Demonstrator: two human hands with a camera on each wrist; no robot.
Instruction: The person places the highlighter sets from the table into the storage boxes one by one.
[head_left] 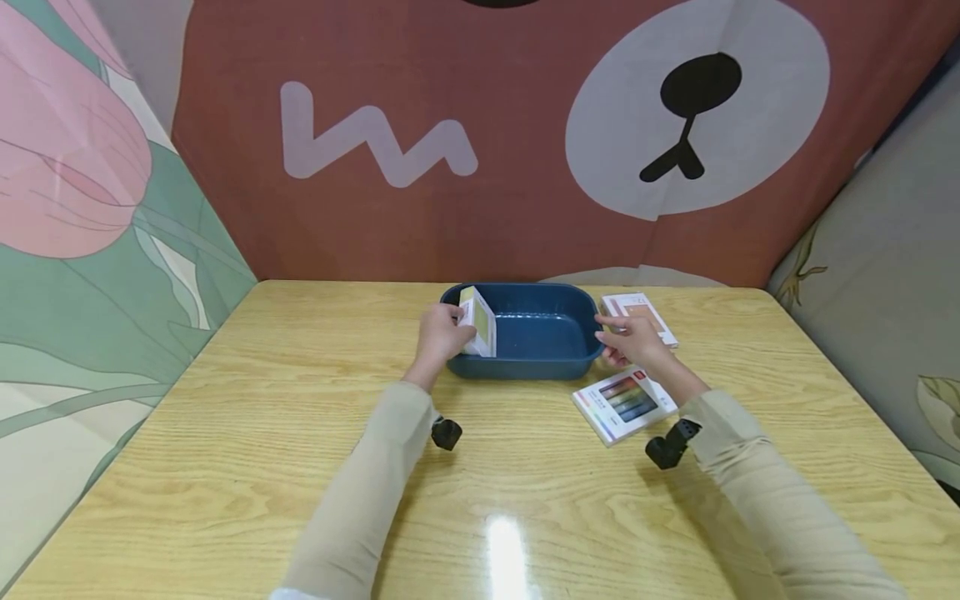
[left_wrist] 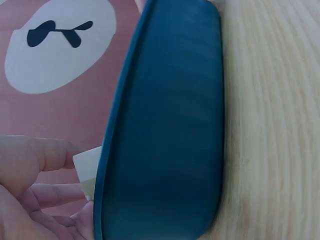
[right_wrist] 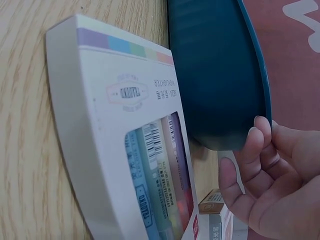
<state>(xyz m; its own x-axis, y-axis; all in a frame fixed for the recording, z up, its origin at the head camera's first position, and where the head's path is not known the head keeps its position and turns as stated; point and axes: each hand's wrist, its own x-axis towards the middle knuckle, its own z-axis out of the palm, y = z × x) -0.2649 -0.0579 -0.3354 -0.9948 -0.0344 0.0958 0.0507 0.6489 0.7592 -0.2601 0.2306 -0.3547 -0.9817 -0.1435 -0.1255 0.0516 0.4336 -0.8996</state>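
While your left hand [head_left: 442,336] is pinching one small white box with a yellow-green face [head_left: 483,327] between thumb and fingers, that box is standing on edge inside the left end of one blue bin [head_left: 517,368], its top rising above the rim. Whether its base is touching the bin's floor, you cannot tell.

Your right hand [head_left: 633,340], fingers bending, is holding the bin's rim at its right end.

Item: one white highlighter box [head_left: 622,404], window showing coloured pens, lying flat near the bin's front right corner, partly under your right forearm.

Item: one white box with an orange-brown panel [head_left: 651,315], lying just right of the bin, your right hand partly covering it from above.

Support: one wood-grain table [head_left: 300,400], bearing bin and boxes.

Backing: one brown cloth [head_left: 525,192], hanging behind, showing a muzzle and a pale zigzag.
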